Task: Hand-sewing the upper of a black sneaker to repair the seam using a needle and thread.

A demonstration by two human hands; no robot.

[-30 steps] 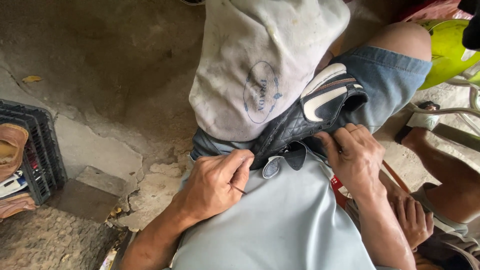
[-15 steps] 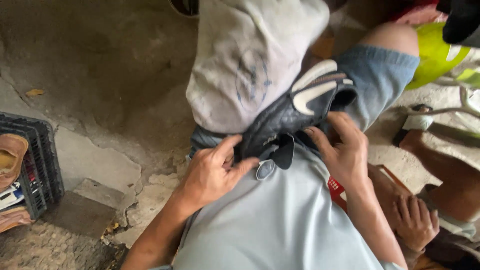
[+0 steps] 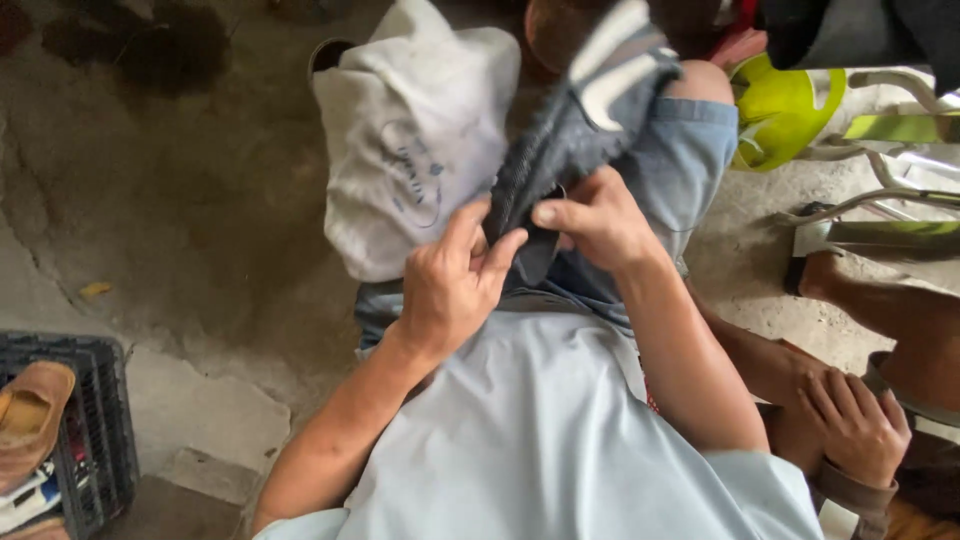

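A dark navy sports shoe (image 3: 585,120) with white stripes lies on my lap, toe pointing away from me. My left hand (image 3: 455,285) pinches its heel end between thumb and fingers. Beside it, my right hand (image 3: 595,220) grips the same heel end from the right, thumb pointing left. A dirty white cloth (image 3: 415,150) with a blue oval print is draped over my left knee, touching the shoe. I wear blue denim shorts (image 3: 680,160) and a light blue shirt (image 3: 540,430).
A black plastic crate (image 3: 90,430) with a tan shoe (image 3: 30,415) on it sits at the lower left on the cracked concrete floor (image 3: 170,220). Another person's hand (image 3: 855,425) and leg are at the right. A yellow-green plastic item (image 3: 790,115) and metal frame (image 3: 860,200) lie upper right.
Both hands have lifted the shoe's heel end higher and closed on it. The view has shifted, so the shoe and cloth sit further up the picture.
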